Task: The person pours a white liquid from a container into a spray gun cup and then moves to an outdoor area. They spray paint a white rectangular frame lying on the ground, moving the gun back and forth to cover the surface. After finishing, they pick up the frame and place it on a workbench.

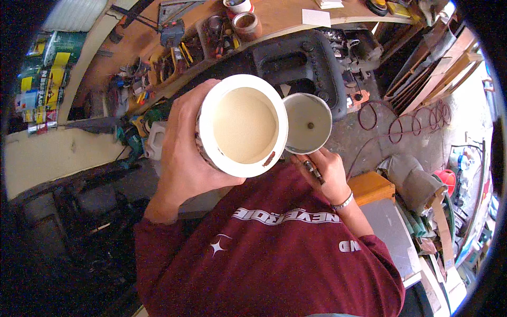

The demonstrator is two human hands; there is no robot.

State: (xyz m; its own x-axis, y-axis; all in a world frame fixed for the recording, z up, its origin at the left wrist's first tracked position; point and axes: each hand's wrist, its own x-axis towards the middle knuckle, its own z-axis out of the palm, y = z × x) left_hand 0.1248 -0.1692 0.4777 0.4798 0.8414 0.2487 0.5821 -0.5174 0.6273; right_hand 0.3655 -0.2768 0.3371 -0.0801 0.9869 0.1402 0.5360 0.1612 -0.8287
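A white tub (237, 169) fills the left grip (182, 140), a cup (308, 117) the right grip (331, 175).

One wide head-worn view faces steeply down; bare hands (185, 140) near; brown wooden worktop (285, 17) far, reaching left.

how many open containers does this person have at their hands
2: a white tub with cream-coloured contents in the left hand, and a round cup beside it, by the right hand, which grips a metal tool. No other shows there.
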